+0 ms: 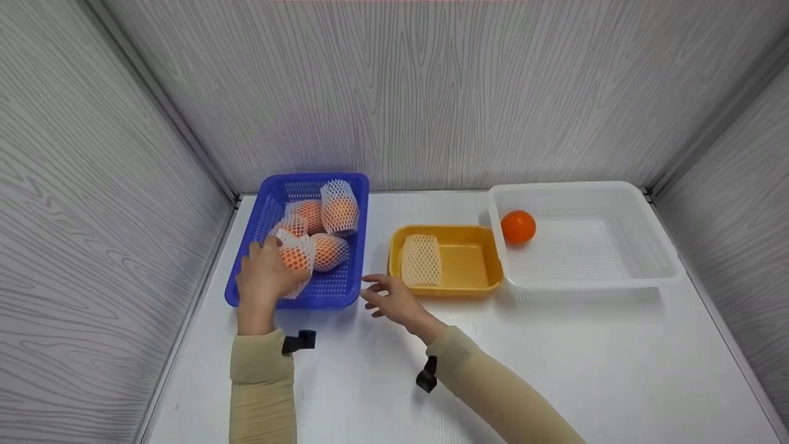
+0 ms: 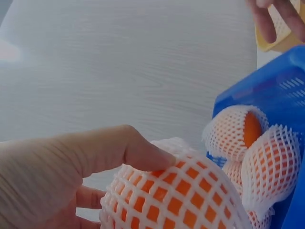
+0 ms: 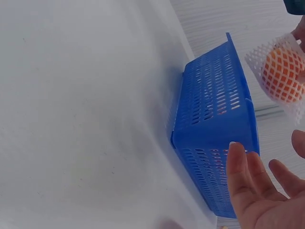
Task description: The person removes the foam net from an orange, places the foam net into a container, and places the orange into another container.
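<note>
My left hand (image 1: pixel 262 276) grips an orange (image 2: pixel 176 202) in a white foam net, thumb on top of it. In the right wrist view this netted orange (image 3: pixel 283 74) is lifted above the rim of the blue basket (image 3: pixel 217 90). Several more netted oranges (image 1: pixel 339 213) lie inside the basket; one (image 2: pixel 233 133) shows bare peel at its net's mouth. Off the basket's front right corner, my right hand (image 1: pixel 397 301) hovers with fingers spread and nothing in them.
Right of the blue basket sits a yellow tray (image 1: pixel 466 265) with an empty foam net (image 1: pixel 421 260) in it. A white basket (image 1: pixel 573 283) stands farther right, holding one bare orange (image 1: pixel 518 227) by its left wall. Grey wood-grain panels (image 1: pixel 394 92) enclose the white table.
</note>
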Action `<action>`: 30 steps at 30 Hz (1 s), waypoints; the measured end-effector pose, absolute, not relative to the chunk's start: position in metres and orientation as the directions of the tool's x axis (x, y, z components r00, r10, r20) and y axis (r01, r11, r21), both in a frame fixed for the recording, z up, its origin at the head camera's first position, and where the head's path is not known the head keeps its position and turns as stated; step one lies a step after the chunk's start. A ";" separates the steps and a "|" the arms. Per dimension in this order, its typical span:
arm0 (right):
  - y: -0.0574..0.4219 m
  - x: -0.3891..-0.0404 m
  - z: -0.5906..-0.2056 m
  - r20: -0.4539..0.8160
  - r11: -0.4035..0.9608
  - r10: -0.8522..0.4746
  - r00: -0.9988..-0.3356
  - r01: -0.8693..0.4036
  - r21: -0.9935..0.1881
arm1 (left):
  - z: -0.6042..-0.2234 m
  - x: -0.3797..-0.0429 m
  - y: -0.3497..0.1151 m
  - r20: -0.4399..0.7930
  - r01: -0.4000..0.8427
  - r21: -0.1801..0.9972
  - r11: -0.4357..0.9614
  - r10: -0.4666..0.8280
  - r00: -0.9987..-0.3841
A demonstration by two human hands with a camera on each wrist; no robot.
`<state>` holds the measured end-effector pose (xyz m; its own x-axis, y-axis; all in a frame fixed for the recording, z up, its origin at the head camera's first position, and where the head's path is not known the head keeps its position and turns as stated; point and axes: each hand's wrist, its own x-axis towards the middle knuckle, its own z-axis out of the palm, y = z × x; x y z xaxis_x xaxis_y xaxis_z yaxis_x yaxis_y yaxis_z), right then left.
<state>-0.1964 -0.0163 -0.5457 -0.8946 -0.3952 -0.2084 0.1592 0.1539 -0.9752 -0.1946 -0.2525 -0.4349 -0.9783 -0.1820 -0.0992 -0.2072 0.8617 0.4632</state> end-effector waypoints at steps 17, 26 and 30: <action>0.041 -0.193 -0.532 -0.135 -0.078 -0.379 -0.916 0.177 -0.981 | -0.461 -0.192 -0.175 0.084 0.082 0.700 0.709 0.033 -0.996; 0.073 -0.184 -0.529 -0.139 -0.101 -0.308 -0.941 0.178 -0.979 | -0.486 -0.187 -0.133 0.184 0.265 0.766 0.586 0.194 -0.964; 0.086 -0.179 -0.532 -0.112 -0.103 -0.299 -0.948 0.148 -0.984 | -0.498 -0.183 -0.119 0.197 0.294 0.800 0.523 0.234 -0.952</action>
